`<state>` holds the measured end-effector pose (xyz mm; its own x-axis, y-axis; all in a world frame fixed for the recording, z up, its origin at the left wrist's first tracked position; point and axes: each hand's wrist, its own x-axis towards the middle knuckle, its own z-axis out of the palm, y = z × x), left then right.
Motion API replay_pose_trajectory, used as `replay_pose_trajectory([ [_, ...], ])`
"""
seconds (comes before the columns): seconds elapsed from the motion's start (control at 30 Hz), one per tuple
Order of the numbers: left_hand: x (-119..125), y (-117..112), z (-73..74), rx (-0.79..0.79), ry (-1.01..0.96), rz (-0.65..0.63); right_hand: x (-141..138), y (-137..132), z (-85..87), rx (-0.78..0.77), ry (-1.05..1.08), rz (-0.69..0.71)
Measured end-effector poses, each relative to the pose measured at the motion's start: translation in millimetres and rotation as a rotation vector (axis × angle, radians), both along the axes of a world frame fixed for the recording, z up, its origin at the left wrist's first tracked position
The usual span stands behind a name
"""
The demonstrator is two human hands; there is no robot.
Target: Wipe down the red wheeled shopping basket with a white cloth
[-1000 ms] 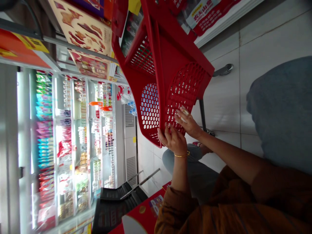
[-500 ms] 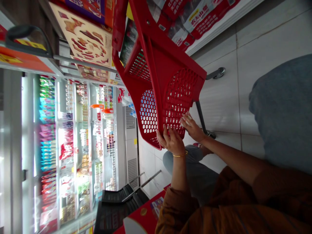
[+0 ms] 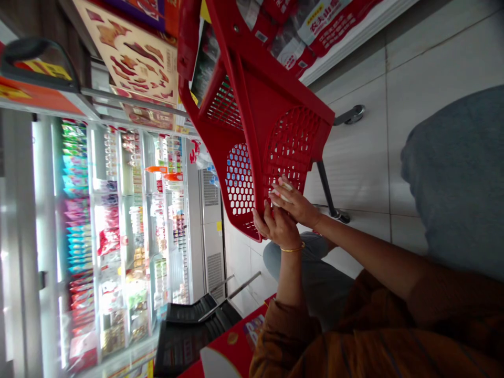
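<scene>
A red plastic shopping cart (image 3: pixel 271 94) with honeycomb holes fills the middle of the tilted view. My left hand (image 3: pixel 281 228), a gold bracelet on its wrist, is at the cart's lower corner. Its fingers are spread and slightly bent over the rim; whether they press on it I cannot tell. Close beside it, partly overlapping, is my right hand (image 3: pixel 295 205). Its fingers are stretched out in front of the perforated panel. A pale patch shows among the right fingers, too small to make out.
Packs of bottled drinks with red labels (image 3: pixel 303 26) line a low shelf along the top. Lit shelves of packaged goods (image 3: pixel 129 236) fill the left. Metal cart legs with casters (image 3: pixel 340 215) stand on the tiled floor (image 3: pixel 441 52). Black trays or racks (image 3: pixel 192 336) are lower down.
My right hand has moved left across the panel, up against my left hand. The left hand stays at the rim. The view has shifted slightly.
</scene>
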<state>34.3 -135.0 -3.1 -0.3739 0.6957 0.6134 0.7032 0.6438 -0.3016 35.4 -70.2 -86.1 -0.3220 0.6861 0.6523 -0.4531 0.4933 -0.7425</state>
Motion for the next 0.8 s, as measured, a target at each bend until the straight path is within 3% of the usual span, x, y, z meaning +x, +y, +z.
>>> replay_pose_trajectory([
  [0.27,-9.3,-2.6,-0.9,-0.021,0.06,-0.038,-1.5,-13.4,-48.2,-0.14,-0.126,-0.118],
  [0.4,-13.3,-4.4,-1.0,-0.036,0.028,-0.019,0.4,-18.3,-60.0,-0.173,-0.111,-0.117],
  [0.8,-23.0,-15.0,2.6,-0.056,0.043,-0.07,3.2,-3.0,-27.1,-0.053,-0.039,-0.189],
])
